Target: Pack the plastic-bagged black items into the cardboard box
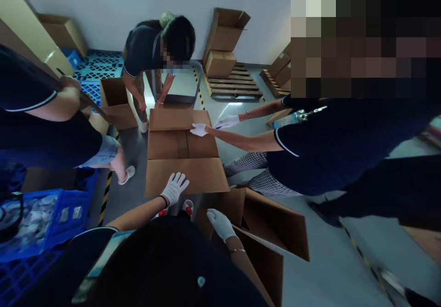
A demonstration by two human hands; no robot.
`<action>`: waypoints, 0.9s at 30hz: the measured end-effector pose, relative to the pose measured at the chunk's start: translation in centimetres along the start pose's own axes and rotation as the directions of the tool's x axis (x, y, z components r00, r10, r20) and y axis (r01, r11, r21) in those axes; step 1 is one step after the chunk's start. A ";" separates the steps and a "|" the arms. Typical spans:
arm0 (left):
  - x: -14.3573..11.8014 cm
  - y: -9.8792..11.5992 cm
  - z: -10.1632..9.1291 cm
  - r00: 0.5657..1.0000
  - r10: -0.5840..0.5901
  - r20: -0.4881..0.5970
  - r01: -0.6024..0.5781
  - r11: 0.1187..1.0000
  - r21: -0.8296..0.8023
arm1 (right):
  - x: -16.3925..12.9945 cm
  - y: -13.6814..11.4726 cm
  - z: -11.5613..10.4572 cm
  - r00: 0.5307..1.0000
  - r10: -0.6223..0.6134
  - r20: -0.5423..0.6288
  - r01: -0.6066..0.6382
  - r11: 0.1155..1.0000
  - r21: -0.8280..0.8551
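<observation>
Four white-gloved hands show: the wearer's left hand (174, 187) and right hand (220, 223), plus two co-worker hands (199, 129) (228, 122). One large carton (182, 153) lies between them. Three co-workers stand around. One blue crate (60, 217) sits left. Two stacked boxes (223, 45) rest on one wooden pallet (234, 86).

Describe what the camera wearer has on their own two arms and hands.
Both hands wear white gloves: left hand, right hand. The forearms are bare. A dark band sits at the left wrist, a thin bracelet on the right. The short sleeve is dark with pale trim.
</observation>
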State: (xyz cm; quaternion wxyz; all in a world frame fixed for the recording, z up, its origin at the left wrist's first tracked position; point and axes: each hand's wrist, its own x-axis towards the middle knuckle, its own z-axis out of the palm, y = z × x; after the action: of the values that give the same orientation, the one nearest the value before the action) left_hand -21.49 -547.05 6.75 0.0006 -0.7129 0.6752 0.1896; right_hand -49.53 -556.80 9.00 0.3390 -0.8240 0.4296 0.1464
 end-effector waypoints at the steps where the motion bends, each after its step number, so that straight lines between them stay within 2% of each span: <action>1: -0.1 -0.2 0.1 1.000 0.014 -0.005 -0.014 1.000 -0.005 | 0.5 -0.9 0.1 1.000 -0.017 0.013 0.017 1.000 0.010; 7: -0.4 -1.7 0.8 0.993 0.105 -0.049 -0.106 0.994 -0.018 | 2.1 -4.7 0.7 0.987 -0.162 0.013 0.161 0.985 0.062; 14: -0.8 -3.5 1.1 0.970 0.225 -0.093 -0.234 0.968 -0.096 | 4.0 -7.0 0.7 0.969 -0.219 -0.115 0.230 0.968 0.098; 20: -0.2 -3.9 1.7 0.961 0.238 -0.141 -0.255 0.960 -0.118 | 8.7 -8.5 -0.4 0.893 -0.418 -0.167 0.423 0.906 -0.008; 24: 0.6 -3.7 2.0 0.957 0.237 -0.166 -0.258 0.959 -0.116 | 12.3 -9.8 -2.1 0.822 -0.565 -0.074 0.553 0.822 -0.138; 27: 1.0 -3.5 2.0 0.964 0.218 -0.152 -0.237 0.964 -0.122 | 14.2 -10.5 -3.6 0.794 -0.608 0.005 0.598 0.779 -0.188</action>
State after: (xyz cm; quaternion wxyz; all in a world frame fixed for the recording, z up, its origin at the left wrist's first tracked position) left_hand -18.68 -547.21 3.71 -0.1175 -0.6401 0.7362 0.1855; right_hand -32.93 -563.70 8.61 0.2800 -0.9490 0.1379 0.0451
